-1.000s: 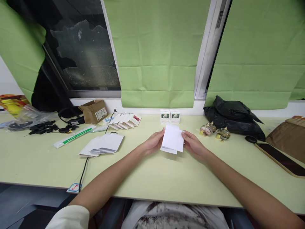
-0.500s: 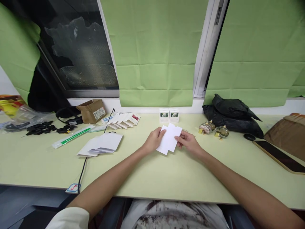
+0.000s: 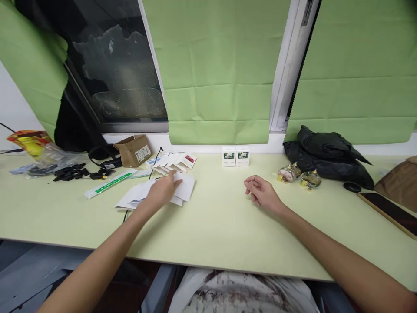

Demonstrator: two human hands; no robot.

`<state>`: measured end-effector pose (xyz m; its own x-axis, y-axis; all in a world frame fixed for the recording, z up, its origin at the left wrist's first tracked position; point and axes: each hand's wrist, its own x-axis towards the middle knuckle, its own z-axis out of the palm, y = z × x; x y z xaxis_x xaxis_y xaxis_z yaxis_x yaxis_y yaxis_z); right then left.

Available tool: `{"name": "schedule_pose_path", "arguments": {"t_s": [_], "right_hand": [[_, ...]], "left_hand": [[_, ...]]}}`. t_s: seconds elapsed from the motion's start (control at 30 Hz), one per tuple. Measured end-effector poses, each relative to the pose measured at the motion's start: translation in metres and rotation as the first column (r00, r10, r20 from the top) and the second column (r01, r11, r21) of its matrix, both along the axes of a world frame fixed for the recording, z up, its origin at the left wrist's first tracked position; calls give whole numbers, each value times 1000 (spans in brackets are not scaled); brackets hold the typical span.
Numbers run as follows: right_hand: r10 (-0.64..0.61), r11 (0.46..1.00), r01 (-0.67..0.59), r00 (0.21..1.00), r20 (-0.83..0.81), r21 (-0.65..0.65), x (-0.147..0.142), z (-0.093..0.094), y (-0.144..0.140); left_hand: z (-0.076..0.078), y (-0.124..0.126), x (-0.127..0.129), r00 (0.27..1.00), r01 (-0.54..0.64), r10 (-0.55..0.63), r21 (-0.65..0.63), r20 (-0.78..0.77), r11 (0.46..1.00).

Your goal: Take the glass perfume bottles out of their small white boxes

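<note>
My left hand (image 3: 163, 190) is shut on a white flat carton (image 3: 186, 186) with stepped edges. It hovers at the right end of a pile of similar white flat cartons (image 3: 130, 194), partly covering them. To the right, my right hand (image 3: 261, 192) is just over the table with its fingers loosely bent and slightly apart; I see nothing in it. Beyond and between the hands, two small white boxes (image 3: 229, 156) with flower pictures stand side by side by the wall. Ornate round glass bottles (image 3: 310, 179) with gold parts are right of my right hand.
Folded white cartons (image 3: 176, 161) and an open brown cardboard box (image 3: 133, 151) are at the back left. A green-and-white packet (image 3: 110, 184) lies near black parts (image 3: 71, 172). Black plastic bags (image 3: 329, 158) and a phone (image 3: 391, 213) are on the right.
My left hand has carried the white flat carton left to the pile. My right hand has let go of it and stays on the right side. The view has shifted slightly left.
</note>
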<state>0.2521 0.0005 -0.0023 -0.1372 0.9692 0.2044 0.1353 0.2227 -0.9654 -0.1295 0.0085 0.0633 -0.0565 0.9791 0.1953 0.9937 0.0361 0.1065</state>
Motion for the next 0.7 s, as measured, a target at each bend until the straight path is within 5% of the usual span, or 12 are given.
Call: {"name": "schedule_pose_path", "arguments": {"t_s": [0.17, 0.4, 0.57, 0.7], "right_hand": [[13, 1000, -14, 999, 32, 27, -2, -1, -3], [4, 1000, -5, 999, 43, 25, 0, 1, -4], [-11, 1000, 10, 999, 52, 26, 2, 1, -3], [-7, 1000, 5, 999, 54, 27, 2, -2, -1]], "left_hand": [[9, 1, -52, 973, -169, 158, -52, -169, 984], [-4, -13, -57, 912, -221, 237, 83, -335, 972], [-16, -24, -36, 853, -3, 164, 310, -496, 951], [-33, -28, -15, 825, 275, -119, 209, -553, 939]]}}
